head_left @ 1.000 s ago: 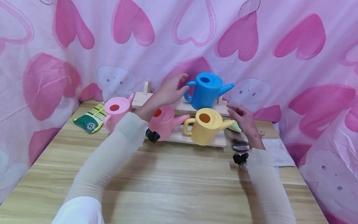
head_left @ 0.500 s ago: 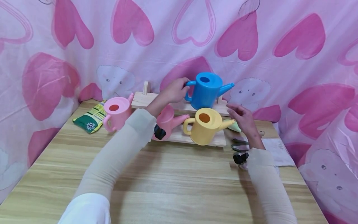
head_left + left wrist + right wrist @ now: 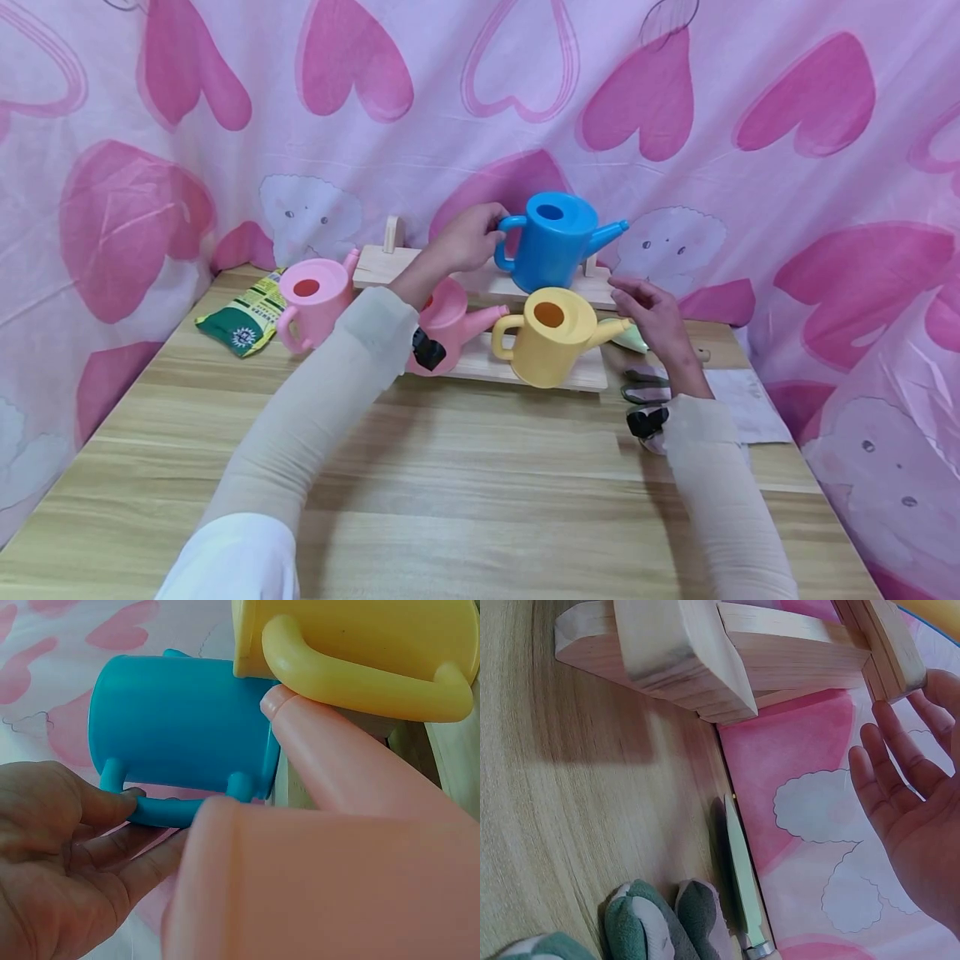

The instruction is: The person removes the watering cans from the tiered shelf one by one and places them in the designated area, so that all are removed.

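A blue watering can point(image 3: 551, 246) stands upright on the upper step of a two-step wooden stand point(image 3: 382, 267). My left hand point(image 3: 468, 242) pinches its handle between thumb and fingers, which the left wrist view shows up close. On the lower step are a yellow watering can point(image 3: 543, 354) and a pink watering can point(image 3: 446, 333), the latter partly hidden by my left wrist. My right hand point(image 3: 656, 321) is at the right end of the upper step. In the right wrist view its fingers are loosely bent, with fingertips at the board's end.
A light pink watering can point(image 3: 318, 304) stands left of the stand, beside a green and yellow packet point(image 3: 247, 317). Gloves point(image 3: 641, 922), a pale green trowel-like blade point(image 3: 741, 870) and a white cloth point(image 3: 750, 408) lie at the right. A heart-patterned curtain point(image 3: 465, 92) hangs behind the table.
My left hand has moved slightly and closed its fingers on the blue watering can's handle. The can and my right hand have stayed in place.
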